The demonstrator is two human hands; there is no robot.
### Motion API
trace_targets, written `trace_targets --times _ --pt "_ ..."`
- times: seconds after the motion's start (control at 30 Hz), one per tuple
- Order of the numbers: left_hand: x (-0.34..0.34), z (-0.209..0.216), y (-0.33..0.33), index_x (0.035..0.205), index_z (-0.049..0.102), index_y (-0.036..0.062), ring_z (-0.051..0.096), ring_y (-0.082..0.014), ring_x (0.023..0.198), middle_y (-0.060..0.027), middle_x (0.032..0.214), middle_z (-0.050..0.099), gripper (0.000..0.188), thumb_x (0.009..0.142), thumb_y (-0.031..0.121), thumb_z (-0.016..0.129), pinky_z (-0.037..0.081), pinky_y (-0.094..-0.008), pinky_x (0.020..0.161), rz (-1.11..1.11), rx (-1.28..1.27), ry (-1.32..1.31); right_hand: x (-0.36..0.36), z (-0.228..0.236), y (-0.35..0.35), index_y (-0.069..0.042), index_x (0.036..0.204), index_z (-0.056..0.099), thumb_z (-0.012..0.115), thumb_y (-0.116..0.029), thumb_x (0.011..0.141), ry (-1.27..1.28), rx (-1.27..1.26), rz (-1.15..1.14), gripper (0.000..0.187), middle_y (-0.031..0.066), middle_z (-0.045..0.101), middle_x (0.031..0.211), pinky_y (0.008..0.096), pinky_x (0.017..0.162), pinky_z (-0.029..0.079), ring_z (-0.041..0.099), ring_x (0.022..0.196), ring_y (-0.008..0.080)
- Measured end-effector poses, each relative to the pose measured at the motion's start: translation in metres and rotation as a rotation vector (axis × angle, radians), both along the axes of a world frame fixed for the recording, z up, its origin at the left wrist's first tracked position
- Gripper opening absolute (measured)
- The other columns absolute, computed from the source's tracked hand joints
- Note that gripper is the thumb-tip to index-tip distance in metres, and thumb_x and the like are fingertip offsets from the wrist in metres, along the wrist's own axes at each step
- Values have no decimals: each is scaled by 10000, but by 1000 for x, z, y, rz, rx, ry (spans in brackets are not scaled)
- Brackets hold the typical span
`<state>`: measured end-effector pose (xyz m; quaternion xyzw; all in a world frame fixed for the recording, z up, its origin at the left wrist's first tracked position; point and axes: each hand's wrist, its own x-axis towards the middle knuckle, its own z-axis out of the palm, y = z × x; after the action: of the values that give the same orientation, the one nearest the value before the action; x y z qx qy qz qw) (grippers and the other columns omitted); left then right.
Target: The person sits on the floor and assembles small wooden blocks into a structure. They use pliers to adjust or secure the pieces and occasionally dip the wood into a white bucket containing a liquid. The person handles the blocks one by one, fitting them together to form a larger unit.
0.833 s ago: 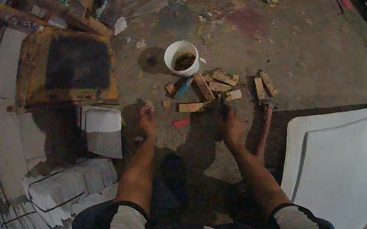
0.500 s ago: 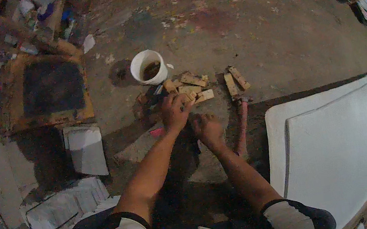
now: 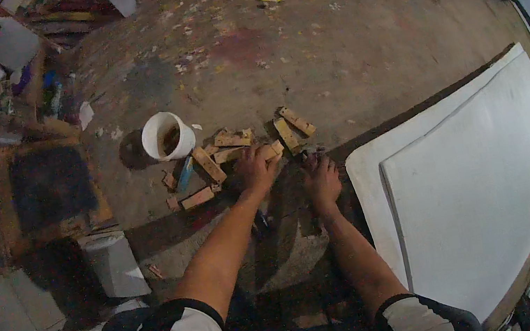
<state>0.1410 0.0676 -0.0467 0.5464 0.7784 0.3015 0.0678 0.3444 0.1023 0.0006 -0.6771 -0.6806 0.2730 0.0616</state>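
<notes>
My left hand is closed round a small wooden block at the near edge of a loose pile. My right hand lies just right of it, fingers curled over the hammer by its dark head; most of the hammer is hidden under the hand and forearm. Several wooden blocks with dark marks lie on the floor left of and beyond my left hand. Two more blocks lie side by side past my right hand. A blue-handled tool rests among the pile, its kind unclear.
A white bucket with something brown inside stands beyond the pile. To the right lies a large white panel. A wooden frame with a dark centre is at the left, above a white box-like piece. The concrete floor is paint-spattered.
The view has swung right, so things appear farther left. My right hand has moved from beside the left hand to the hammer's head. My left hand has shifted to the pile's right end.
</notes>
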Motion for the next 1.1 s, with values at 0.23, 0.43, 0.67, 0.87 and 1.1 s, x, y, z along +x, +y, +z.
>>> trace_targets --times 0.23,0.43,0.67,0.87,1.1 --pt "6 27 24 1135 710 74 582 -389 1179 -160 1200 655 414 911 418 764 464 -550 994 102 94 -280 -34 -29 26 -122 1371 604 750 -437 842 -137 722 324 633 251 537 1420 618 1155 306 444 1377 450" --pt "-16 -13 10 1122 722 72 582 -374 1142 -144 1155 656 434 877 424 788 461 -511 999 130 181 -42 -57 -22 24 -118 1338 627 716 -379 864 -76 607 476 549 244 520 1450 623 1207 230 396 1427 467" --pt "-9 20 -5 1202 732 129 573 -343 1140 -82 1154 658 422 868 380 789 444 -517 986 -16 70 71 -49 -30 16 -116 1333 632 713 -413 880 -156 557 351 547 225 531 1447 630 1192 251 413 1422 455" --pt "-9 12 -5 1195 745 181 572 -317 1142 -59 1165 666 384 852 344 799 444 -502 960 -16 56 110 -46 -27 24 -146 1385 604 707 -468 890 -142 530 434 599 203 541 1431 602 1171 302 433 1406 436" --pt "-6 17 -4 1203 749 176 576 -338 1158 -75 1185 679 417 849 389 809 440 -510 993 10 38 108 -22 -2 -4 -115 1343 564 759 -569 830 -261 251 73 712 169 594 1309 586 1031 452 540 1281 414"
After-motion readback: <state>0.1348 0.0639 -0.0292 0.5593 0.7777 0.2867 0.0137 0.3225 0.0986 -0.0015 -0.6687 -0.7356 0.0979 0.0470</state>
